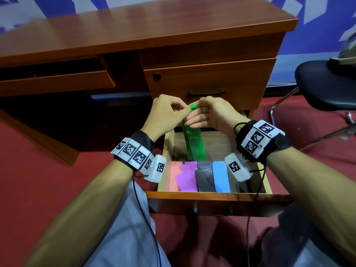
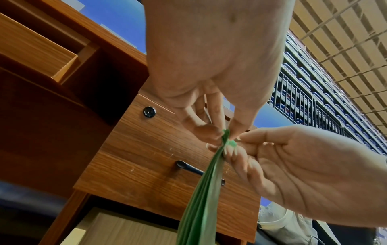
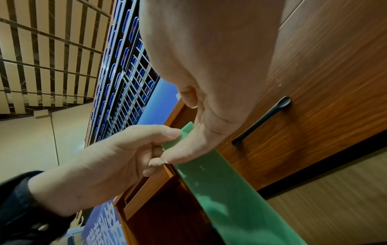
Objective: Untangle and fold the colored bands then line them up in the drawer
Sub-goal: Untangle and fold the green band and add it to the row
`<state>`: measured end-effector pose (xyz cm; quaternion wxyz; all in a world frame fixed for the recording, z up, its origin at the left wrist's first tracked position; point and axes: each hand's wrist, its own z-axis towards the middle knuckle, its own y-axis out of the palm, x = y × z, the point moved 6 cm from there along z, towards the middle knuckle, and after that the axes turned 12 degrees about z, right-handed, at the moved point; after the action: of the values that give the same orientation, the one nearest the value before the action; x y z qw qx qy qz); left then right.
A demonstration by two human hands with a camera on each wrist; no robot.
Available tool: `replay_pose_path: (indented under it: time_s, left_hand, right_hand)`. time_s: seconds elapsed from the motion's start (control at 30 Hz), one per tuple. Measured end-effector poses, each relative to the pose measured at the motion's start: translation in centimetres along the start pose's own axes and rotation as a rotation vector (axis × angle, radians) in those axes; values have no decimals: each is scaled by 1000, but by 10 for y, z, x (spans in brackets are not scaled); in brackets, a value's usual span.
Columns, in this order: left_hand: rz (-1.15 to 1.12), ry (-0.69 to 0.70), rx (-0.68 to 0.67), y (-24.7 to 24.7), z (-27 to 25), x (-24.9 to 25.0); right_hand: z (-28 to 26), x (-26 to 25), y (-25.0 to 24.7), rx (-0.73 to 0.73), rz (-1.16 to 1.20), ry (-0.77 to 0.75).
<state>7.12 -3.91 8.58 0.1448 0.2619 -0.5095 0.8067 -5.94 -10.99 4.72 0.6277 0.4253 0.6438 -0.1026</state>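
Observation:
A green band (image 1: 193, 143) hangs down into the open drawer (image 1: 212, 195), held up by its top end. My left hand (image 1: 169, 112) pinches that top end (image 2: 225, 136) from the left. My right hand (image 1: 208, 112) pinches the same end (image 3: 178, 139) from the right, thumb pressed on the strip. Both hands meet above the back of the drawer. Folded pink (image 1: 175, 176), purple (image 1: 187, 177), dark grey (image 1: 204, 177) and blue (image 1: 220, 176) bands lie side by side at the drawer's front.
A closed upper drawer with a black handle (image 1: 206, 92) and a lock (image 1: 157, 76) sits just behind my hands. The wooden desk top (image 1: 134, 31) lies above. A black chair (image 1: 325, 83) stands at the right on red carpet. Drawer space right of the blue band is partly hidden by my wrist camera.

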Motion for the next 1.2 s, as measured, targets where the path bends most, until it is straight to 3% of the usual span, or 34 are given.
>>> replay_pose_path:
  time_s: [0.13, 0.27, 0.4, 0.57, 0.63, 0.83, 1.03, 1.2]
  left_hand:
    - [17, 27, 76, -7, 1, 2]
    - [-66, 50, 108, -8, 1, 3]
    - [-348, -56, 56, 1, 7, -5]
    - [-739, -138, -296, 29, 5, -1]
    - [-751, -126, -387, 40, 1, 4]
    - [-679, -161, -453, 64, -13, 10]
    - [-554, -80, -644, 69, -33, 9]
    - [-542, -207, -681, 67, -45, -16]
  right_hand:
    - [-4, -11, -7, -7, -455, -197]
    - [-8, -24, -4, 50, -569, -341]
    - [-16, -44, 7, 14, -475, -402]
    - [-25, -62, 18, -20, -278, -366]
    - [-27, -69, 19, 4, -231, -366]
    - [-29, -88, 18, 73, -168, -461]
    - [-37, -109, -14, 325, -72, -536]
    - [-38, -104, -42, 435, -66, -516]
